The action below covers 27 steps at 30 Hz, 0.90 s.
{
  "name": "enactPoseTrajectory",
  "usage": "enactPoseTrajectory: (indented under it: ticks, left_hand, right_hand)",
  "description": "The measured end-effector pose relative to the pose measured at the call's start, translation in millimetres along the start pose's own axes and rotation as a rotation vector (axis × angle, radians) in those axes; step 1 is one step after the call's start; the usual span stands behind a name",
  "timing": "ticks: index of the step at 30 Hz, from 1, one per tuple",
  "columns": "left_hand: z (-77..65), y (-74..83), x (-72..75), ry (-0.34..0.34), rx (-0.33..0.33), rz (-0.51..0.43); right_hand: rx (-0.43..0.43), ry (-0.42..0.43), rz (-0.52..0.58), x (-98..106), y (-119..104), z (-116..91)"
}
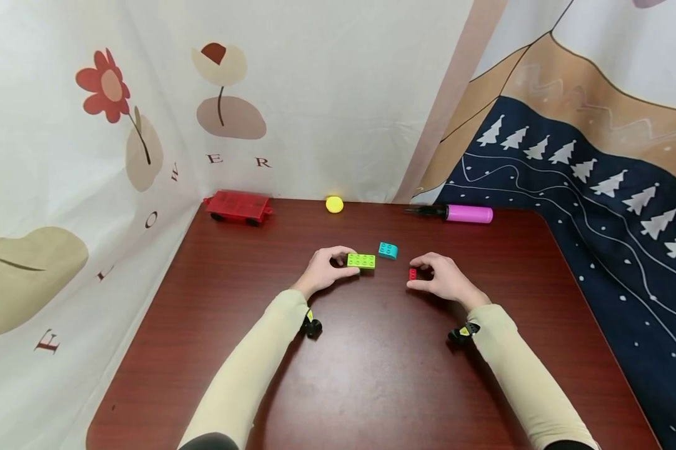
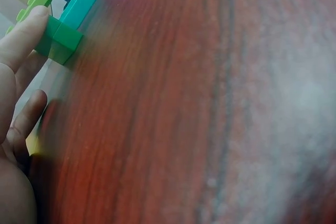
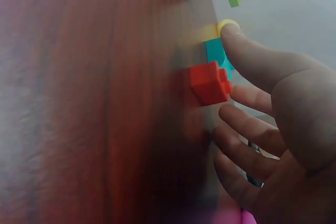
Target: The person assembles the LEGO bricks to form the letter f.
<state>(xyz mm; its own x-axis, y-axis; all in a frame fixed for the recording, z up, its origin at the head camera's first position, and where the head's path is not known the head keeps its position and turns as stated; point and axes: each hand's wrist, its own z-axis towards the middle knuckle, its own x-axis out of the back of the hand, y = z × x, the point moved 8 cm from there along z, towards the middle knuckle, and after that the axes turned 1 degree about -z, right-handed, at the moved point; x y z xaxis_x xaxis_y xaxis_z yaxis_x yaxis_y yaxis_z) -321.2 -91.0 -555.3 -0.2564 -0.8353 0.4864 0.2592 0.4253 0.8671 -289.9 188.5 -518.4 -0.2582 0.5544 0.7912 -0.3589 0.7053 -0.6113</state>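
Note:
My left hand (image 1: 325,271) pinches the left end of a lime green toy brick (image 1: 362,259) between thumb and fingers. In the left wrist view, a darker green brick (image 2: 64,40) shows directly under the lime one, low at the table. A teal brick (image 1: 387,250) with a curved side lies just right of them. My right hand (image 1: 446,276) is spread around a small red brick (image 1: 412,274), thumb on the near side and fingers on the far side. The right wrist view shows the red brick (image 3: 210,83) upright on the table, the fingers relaxed and apart from it.
At the back left of the brown table (image 1: 383,375) stands a red toy wagon (image 1: 238,206). A yellow round object (image 1: 334,204) sits at the back edge. A pink and black hand pump (image 1: 467,214) lies at the back right. Printed cloths (image 1: 327,125) hang behind.

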Motion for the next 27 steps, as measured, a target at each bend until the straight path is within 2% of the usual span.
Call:
enactPoseTrajectory:
  ticks: [7, 18, 27]
  left_hand:
    - [-0.1, 1.3, 0.7, 0.0, -0.006, 0.004]
    - [-3.5, 1.6, -1.5, 0.0, 0.02, 0.005]
    - [-3.3, 4.2, 1.0, 0.001, 0.024, 0.005]
  right_hand:
    - [0.045, 0.032, -0.023, -0.9, -0.9, -6.0]
    - [0.015, 0.028, -0.008, -2.7, 4.3, -6.9]
    - [0.036, 0.044, 0.011, -0.5, 0.7, -2.5]
